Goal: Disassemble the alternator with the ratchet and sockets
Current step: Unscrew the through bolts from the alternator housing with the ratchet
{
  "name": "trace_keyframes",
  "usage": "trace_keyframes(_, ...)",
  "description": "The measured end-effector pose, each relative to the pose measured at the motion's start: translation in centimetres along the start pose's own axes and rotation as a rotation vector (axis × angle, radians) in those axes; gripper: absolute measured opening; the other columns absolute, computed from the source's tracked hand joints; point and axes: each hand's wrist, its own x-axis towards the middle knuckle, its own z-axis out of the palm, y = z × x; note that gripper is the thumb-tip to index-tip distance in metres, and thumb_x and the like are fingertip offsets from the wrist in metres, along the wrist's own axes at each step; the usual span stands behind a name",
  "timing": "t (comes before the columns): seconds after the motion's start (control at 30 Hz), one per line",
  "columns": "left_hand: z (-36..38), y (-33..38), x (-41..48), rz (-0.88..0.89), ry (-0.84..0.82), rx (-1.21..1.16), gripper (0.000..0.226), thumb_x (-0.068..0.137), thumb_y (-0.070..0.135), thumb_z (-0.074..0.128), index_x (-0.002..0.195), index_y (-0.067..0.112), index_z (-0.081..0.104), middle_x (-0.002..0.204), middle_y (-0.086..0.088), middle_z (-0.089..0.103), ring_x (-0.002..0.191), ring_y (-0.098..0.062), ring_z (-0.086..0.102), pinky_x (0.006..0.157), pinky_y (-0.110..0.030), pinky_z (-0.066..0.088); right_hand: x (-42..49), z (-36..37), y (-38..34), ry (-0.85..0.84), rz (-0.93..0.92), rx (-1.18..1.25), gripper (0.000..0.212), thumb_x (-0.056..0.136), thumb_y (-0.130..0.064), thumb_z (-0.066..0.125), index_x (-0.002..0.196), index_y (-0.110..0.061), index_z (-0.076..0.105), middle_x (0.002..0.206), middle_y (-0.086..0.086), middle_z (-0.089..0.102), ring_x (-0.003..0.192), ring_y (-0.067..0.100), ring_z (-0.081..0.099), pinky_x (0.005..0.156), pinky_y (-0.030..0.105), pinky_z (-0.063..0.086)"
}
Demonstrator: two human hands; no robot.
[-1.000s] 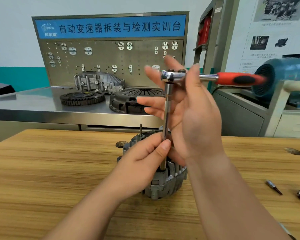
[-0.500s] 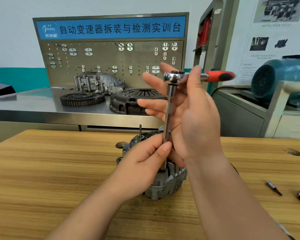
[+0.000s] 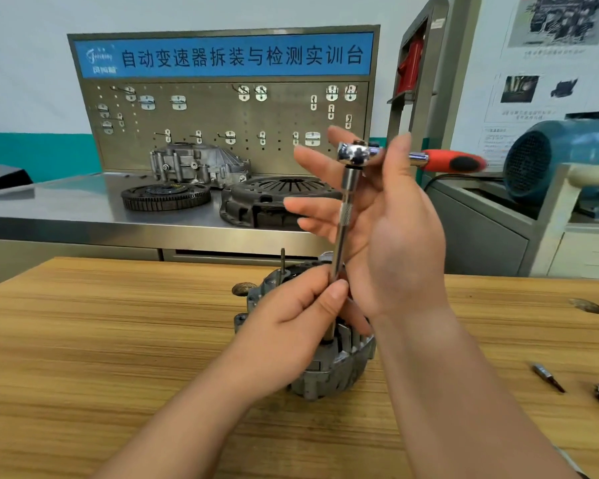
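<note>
In the lower centre I see the alternator (image 3: 336, 375) standing on the wooden table (image 3: 118, 340). The left hand (image 3: 284, 326) pinches the extension bar (image 3: 344, 216) just above it. The right hand (image 3: 395, 229), fingers straight and spread, touches the ratchet (image 3: 358, 154) on top of the bar, above centre.
</note>
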Motion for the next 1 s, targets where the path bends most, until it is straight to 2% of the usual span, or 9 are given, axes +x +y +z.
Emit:
trace_keyframes(0.13,0.17,-0.19,0.19,0.008,0.041,0.063,0.027,0.091,0.031,0.042,0.079,0.022,0.065,0.076,0.008,0.071,0.08,-0.028,0.064,0.08,-0.052,0.049,-0.12,0.19,-0.03,0.013,-0.098,-0.082,0.03,0.096,-0.039,0.043,0.115,-0.028,0.063,0.12,0.001,0.069,0.09,0.019,0.071,0.065,0.025,0.056)
trace_keyframes(0.23,0.35,-0.09,0.25,0.004,0.035,0.066,0.029,0.09,0.031,0.043,0.083,0.013,0.064,0.072,0.007,0.07,0.077,-0.031,0.063,0.079,-0.051,0.049,-0.07,0.23,-0.34,-0.034,-0.221,-0.122,0.029,0.093,-0.025,0.055,0.121,-0.03,0.06,0.135,-0.002,0.059,0.114,0.023,0.063,0.072,0.023,0.053)
trace_keyframes(0.33,0.31,0.03,0.17,0.014,0.022,0.019,0.029,0.091,0.028,0.043,0.084,0.008,0.063,0.071,0.002,0.07,0.077,-0.028,0.064,0.08,-0.047,0.05,-0.02,0.22,-0.19,-0.054,-0.231,-0.095,0.033,0.094,-0.026,0.053,0.127,-0.028,0.055,0.139,-0.002,0.055,0.108,0.019,0.065,0.071,0.024,0.053)
trace_keyframes(0.43,0.16,0.43,0.05,0.012,-0.001,-0.101,0.026,0.093,0.023,0.04,0.084,0.009,0.061,0.074,-0.003,0.068,0.078,-0.02,0.064,0.083,-0.038,0.05,-0.06,0.21,-0.11,-0.034,-0.09,0.002,0.035,0.098,-0.037,0.036,0.122,-0.023,0.057,0.124,0.0,0.067,0.092,0.02,0.071,0.066,0.025,0.055)
trace_keyframes(0.53,0.19,0.45,0.01,0.003,0.001,-0.047,0.025,0.092,0.026,0.04,0.081,0.018,0.061,0.072,0.003,0.068,0.078,-0.023,0.064,0.08,-0.04,0.05,0.0,0.02,0.01,-0.01,-0.007,0.011,0.045,0.098,-0.045,0.029,0.12,-0.018,0.057,0.113,0.003,0.072,0.085,0.021,0.072,0.062,0.024,0.056)
trace_keyframes(0.73,0.36,0.09,0.26,0.0,0.049,0.051,0.029,0.089,0.033,0.042,0.08,0.015,0.063,0.07,0.003,0.07,0.075,-0.035,0.063,0.077,-0.051,0.05,-0.04,0.12,0.04,-0.051,-0.248,-0.156,0.031,0.094,-0.029,0.055,0.124,-0.031,0.057,0.139,-0.003,0.056,0.123,0.021,0.056,0.075,0.025,0.053)
trace_keyframes(0.8,0.38,-0.02,0.29,-0.008,0.048,0.036,0.03,0.089,0.033,0.043,0.082,0.013,0.063,0.073,0.001,0.071,0.077,-0.039,0.061,0.076,-0.054,0.049,-0.02,0.13,0.1,-0.087,-0.284,-0.171,0.036,0.091,-0.03,0.057,0.126,-0.032,0.054,0.142,-0.002,0.053,0.117,0.02,0.061,0.075,0.025,0.053)
trace_keyframes(0.87,0.24,0.0,0.23,0.002,0.043,-0.011,0.028,0.091,0.03,0.043,0.081,0.013,0.063,0.073,0.0,0.07,0.078,-0.038,0.061,0.078,-0.054,0.049,-0.02,0.2,0.14,-0.085,-0.223,-0.102,0.031,0.095,-0.032,0.053,0.125,-0.034,0.054,0.138,0.0,0.056,0.099,0.019,0.069,0.07,0.024,0.054)
trace_keyframes(1.0,-0.01,0.23,0.13,0.003,0.007,-0.06,0.029,0.093,0.027,0.04,0.085,0.011,0.062,0.074,0.005,0.068,0.078,-0.026,0.061,0.081,-0.041,0.048,0.0,0.03,0.08,0.038,-0.013,0.052,0.039,0.099,-0.044,0.035,0.116,-0.019,0.06,0.106,0.005,0.074,0.07,0.018,0.071,0.058,0.023,0.054)
